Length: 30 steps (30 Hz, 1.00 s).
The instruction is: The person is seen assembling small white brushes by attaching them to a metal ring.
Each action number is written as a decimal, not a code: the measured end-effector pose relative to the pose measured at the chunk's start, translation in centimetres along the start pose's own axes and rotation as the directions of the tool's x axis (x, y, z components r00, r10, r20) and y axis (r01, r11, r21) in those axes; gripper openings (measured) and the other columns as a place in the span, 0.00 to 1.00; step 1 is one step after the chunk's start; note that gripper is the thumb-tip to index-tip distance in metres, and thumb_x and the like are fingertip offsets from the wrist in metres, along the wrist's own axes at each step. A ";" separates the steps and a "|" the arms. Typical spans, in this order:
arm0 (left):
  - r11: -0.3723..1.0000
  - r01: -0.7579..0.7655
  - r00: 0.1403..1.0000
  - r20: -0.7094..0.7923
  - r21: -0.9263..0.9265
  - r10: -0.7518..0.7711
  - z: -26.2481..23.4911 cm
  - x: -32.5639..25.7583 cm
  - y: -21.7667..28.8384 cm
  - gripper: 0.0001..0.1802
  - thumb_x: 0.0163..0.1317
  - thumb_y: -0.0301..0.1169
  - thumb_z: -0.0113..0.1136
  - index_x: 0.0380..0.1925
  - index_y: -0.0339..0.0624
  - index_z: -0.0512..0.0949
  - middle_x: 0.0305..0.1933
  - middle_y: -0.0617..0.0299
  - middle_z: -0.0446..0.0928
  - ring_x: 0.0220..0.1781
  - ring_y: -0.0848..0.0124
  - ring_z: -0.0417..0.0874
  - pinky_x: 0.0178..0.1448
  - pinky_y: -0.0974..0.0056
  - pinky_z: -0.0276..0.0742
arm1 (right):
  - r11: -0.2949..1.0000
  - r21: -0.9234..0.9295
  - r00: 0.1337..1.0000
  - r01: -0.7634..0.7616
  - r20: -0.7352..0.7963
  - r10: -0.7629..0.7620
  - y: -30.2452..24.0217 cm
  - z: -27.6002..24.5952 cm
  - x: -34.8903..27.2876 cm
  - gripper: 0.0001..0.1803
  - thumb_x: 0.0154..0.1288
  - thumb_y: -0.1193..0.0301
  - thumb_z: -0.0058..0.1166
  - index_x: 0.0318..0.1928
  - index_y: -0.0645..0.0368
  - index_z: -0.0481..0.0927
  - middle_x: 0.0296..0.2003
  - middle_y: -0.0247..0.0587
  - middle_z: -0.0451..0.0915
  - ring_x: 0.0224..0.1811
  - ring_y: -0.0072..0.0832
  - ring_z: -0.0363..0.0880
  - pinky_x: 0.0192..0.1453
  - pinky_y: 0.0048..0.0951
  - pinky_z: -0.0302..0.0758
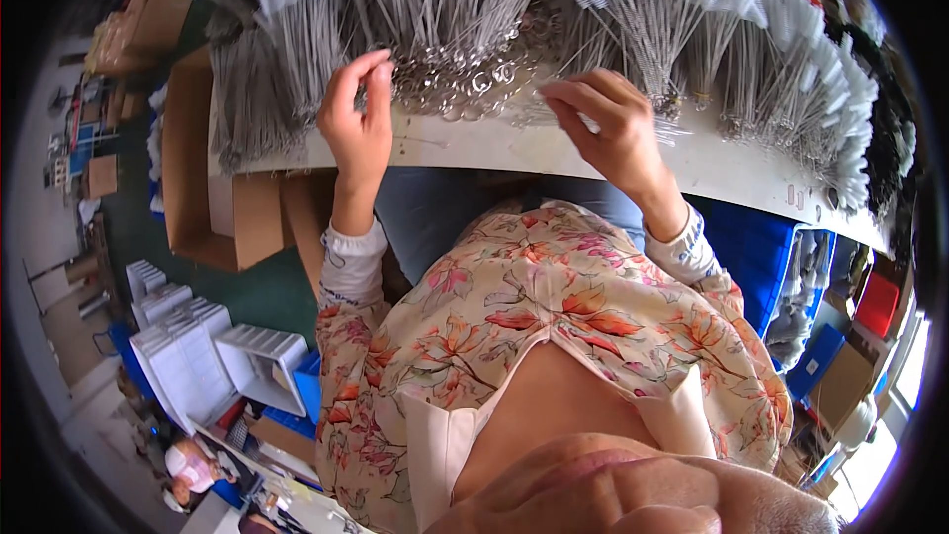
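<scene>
Along the white bench's (514, 153) near edge, a heap of wire-handled tube brushes (445, 30) leaves a narrow bare strip. The left hand (358, 124) pinches one thin wire; the right hand (608, 129) pinches another.

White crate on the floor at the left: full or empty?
Empty: the white crate lies tipped toward the camera, and only its bare ribbed inside shows.

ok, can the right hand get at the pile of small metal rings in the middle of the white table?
Probably yes. The right hand hovers at the table edge, just right of the pile of small metal rings, with only bare white table and a few loose wires between. The left hand sits on the pile's far side.
</scene>
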<state>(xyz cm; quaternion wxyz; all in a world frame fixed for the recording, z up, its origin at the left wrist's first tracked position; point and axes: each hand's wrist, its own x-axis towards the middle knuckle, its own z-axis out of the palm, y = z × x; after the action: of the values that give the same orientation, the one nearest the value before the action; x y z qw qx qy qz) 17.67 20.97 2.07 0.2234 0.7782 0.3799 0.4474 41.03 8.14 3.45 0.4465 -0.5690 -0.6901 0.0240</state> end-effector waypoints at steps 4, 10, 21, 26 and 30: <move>0.987 -0.004 0.990 0.142 0.163 -0.019 0.1 0.8 -0.5 0.08 0.59 0.24 0.57 0.39 0.38 0.79 0.36 0.59 0.81 0.36 0.73 0.82 0.42 0.70 0.75 | 0.995 0.029 0.991 0.099 0.086 -0.101 -0.1 3.9 2.8 0.07 0.50 0.77 0.58 0.33 0.56 0.80 0.27 0.35 0.75 0.28 0.34 0.78 0.32 0.31 0.75; 0.947 -0.052 0.981 0.195 0.318 -0.012 -0.5 1.4 -2.2 0.11 0.50 0.26 0.64 0.35 0.40 0.79 0.30 0.59 0.80 0.30 0.68 0.80 0.37 0.66 0.75 | 0.980 -0.094 0.974 0.174 0.165 -0.157 -0.1 7.3 5.8 0.11 0.49 0.77 0.54 0.35 0.53 0.81 0.30 0.36 0.76 0.28 0.34 0.79 0.30 0.32 0.76; 0.870 -0.267 0.961 0.178 0.413 0.210 0.6 1.0 -3.5 0.10 0.45 0.28 0.68 0.29 0.41 0.79 0.38 0.60 0.75 0.43 0.61 0.75 0.47 0.58 0.71 | 0.842 -0.269 0.875 0.467 0.280 -0.395 0.9 11.9 11.2 0.23 0.47 0.51 0.64 0.45 0.43 0.83 0.62 0.36 0.63 0.71 0.42 0.46 0.67 0.65 0.42; 0.989 -0.078 0.984 0.170 0.124 0.056 -2.4 1.9 -1.1 0.06 0.50 0.23 0.65 0.29 0.36 0.79 0.39 0.59 0.76 0.34 0.71 0.79 0.39 0.69 0.75 | 0.909 -0.017 0.838 0.416 0.395 -0.376 0.6 9.8 13.1 0.25 0.42 0.50 0.66 0.44 0.40 0.83 0.62 0.41 0.62 0.71 0.44 0.45 0.65 0.70 0.40; 0.992 -0.110 0.969 0.227 0.063 0.093 -4.6 3.9 2.0 0.04 0.54 0.24 0.63 0.29 0.37 0.78 0.44 0.58 0.76 0.44 0.69 0.78 0.50 0.66 0.72 | 0.923 -0.072 0.870 0.378 0.367 -0.328 0.4 10.8 14.4 0.30 0.40 0.59 0.68 0.50 0.41 0.78 0.63 0.42 0.59 0.71 0.47 0.42 0.62 0.73 0.41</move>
<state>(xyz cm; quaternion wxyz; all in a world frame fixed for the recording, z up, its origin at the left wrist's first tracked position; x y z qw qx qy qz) 15.67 22.86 7.82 0.2124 0.8498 0.3286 0.3532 35.04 25.01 5.21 0.2727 -0.4500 -0.8504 -0.0064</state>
